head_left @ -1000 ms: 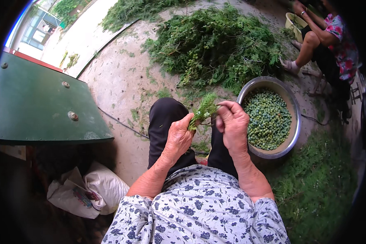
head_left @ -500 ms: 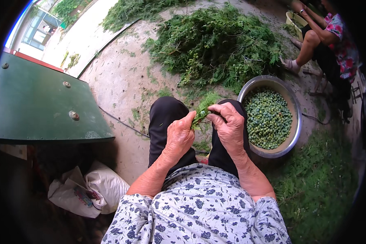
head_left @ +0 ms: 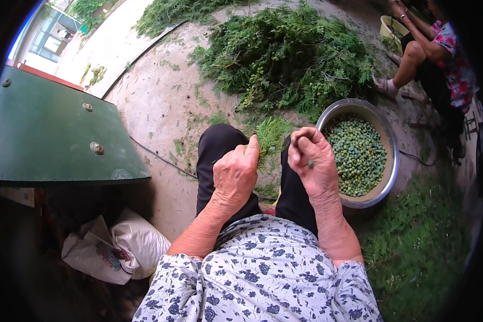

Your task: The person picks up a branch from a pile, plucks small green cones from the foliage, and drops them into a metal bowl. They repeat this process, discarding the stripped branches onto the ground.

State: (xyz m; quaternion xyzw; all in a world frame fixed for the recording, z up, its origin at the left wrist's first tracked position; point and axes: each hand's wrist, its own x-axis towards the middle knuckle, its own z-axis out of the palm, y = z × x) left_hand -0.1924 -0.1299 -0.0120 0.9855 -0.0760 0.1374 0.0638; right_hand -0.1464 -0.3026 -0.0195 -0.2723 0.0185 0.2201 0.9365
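shirt [head_left: 263,268] with dark flowers lies nearest, then the left hand [head_left: 235,174], its thumb and fingers pinched on a green sprig [head_left: 272,134] above the gap between the knees [head_left: 216,140]. the right hand [head_left: 313,158] has its fingers curled in, holding a green berry [head_left: 310,163]. just beside it sits a metal bowl [head_left: 359,203] of berries [head_left: 357,155]; beyond lies a leafy pile [head_left: 290,59], and off right, a seated person [head_left: 456,64] by a tub [head_left: 387,28].

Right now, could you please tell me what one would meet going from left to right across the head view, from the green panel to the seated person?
Green panel, left hand, leafy sprig, right hand, metal basin with green berries, seated person.
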